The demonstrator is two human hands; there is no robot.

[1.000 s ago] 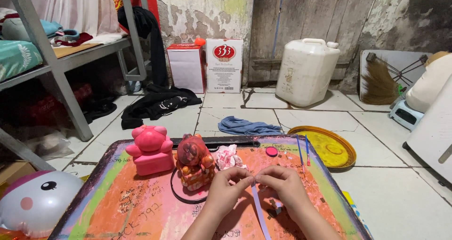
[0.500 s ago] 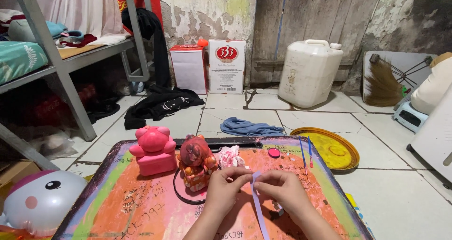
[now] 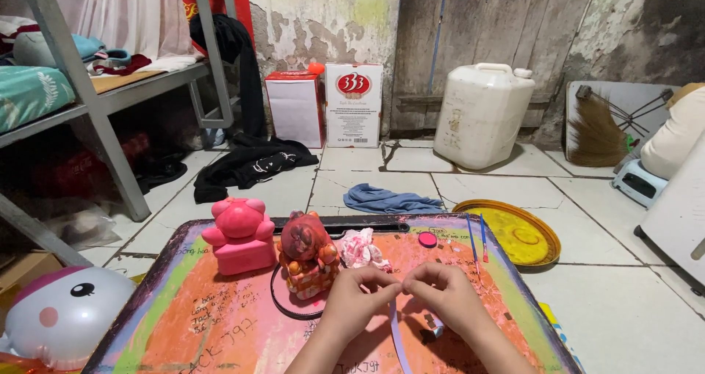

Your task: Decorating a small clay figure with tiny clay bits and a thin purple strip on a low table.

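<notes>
My left hand [image 3: 352, 302] and my right hand [image 3: 444, 297] meet over a low painted table [image 3: 183, 322]. Both pinch the top of a thin pale blue paper strip [image 3: 397, 339] that hangs down between them toward me. Just left of my left hand stands a reddish bear figure [image 3: 306, 253] with a black loop under it. A pink bear figure [image 3: 239, 234] sits further left. A crumpled pink-white paper [image 3: 361, 248] lies behind my hands.
A small pink lid [image 3: 427, 238] and two thin brushes [image 3: 477, 236] lie at the table's far right. On the tiled floor are a yellow round tray [image 3: 518, 231], a blue cloth [image 3: 385, 198], a white jerrycan [image 3: 481, 113], two boxes [image 3: 327, 104] and a white balloon face [image 3: 62, 315].
My hands have drawn closer together and slightly lower on the strip, folding its top end down. The view has barely shifted.
</notes>
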